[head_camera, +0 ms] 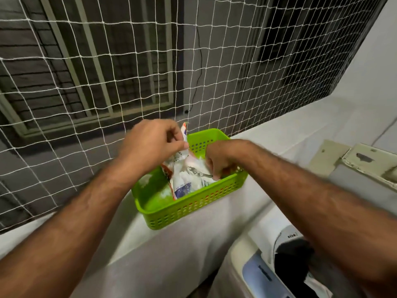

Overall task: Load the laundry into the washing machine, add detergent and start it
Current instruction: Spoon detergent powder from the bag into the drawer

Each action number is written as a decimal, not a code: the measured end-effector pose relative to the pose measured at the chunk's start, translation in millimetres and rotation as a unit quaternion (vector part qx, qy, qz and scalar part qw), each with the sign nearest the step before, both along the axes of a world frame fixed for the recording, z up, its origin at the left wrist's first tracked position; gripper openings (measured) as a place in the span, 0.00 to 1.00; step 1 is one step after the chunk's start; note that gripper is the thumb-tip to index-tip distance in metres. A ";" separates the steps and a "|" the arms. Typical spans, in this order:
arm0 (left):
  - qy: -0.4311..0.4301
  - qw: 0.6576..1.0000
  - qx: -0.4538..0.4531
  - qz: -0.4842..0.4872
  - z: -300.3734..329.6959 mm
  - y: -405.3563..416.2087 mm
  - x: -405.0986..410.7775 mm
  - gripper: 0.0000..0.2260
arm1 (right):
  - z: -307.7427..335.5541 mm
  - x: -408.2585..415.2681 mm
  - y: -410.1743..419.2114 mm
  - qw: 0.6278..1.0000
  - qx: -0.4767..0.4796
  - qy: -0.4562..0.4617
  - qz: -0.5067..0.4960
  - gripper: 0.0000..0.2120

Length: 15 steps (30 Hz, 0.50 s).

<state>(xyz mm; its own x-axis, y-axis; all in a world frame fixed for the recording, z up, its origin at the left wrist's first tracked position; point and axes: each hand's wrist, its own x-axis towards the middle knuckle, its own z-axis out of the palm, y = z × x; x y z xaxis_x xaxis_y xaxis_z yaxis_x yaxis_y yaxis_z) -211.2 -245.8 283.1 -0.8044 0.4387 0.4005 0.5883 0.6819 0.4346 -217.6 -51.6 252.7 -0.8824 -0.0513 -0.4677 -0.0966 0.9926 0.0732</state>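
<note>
Left hand: my left hand is raised over the basket's far-left corner, knuckles up, thumb and fingers pinching the top edge of the detergent bag and holding it upright and open
Detergent bag: 1 crumpled white packet with orange and blue print, standing inside the green basket, its mouth turned toward my right hand
Spoon: 1 metal spoon, bowl down in the white powder inside the bag
Right hand: my right hand reaches in from the right, wrist bent down, fingers curled around the spoon's handle just inside the basket's right wall
Basket: 1 perforated green basket on the white ledge, just beside the netting; its near-left floor is bare, dusted with white powder
Edges: white netting runs close behind the basket, so there is little room at the back; the ledge is open to the left and in front
Washing machine: 1 machine at lower right below the ledge, partly under my right forearm, dark laundry showing in its opening
Arms: 2 bare forearms, converging on the basket
</note>
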 end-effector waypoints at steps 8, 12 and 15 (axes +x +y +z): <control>-0.014 1.000 -0.016 0.004 -2.6 5.2 -2.8 0.10 | -2.7 -1.8 1.2 1.000 -0.022 -0.021 0.007 0.09; -0.019 1.000 -0.019 0.003 -2.6 8.3 0.4 0.11 | -3.0 -0.7 3.3 0.999 -0.039 -0.024 0.001 0.07; -0.018 0.999 -0.027 0.007 -2.9 9.5 3.7 0.10 | -1.6 -1.5 5.9 0.998 -0.062 -0.011 -0.006 0.07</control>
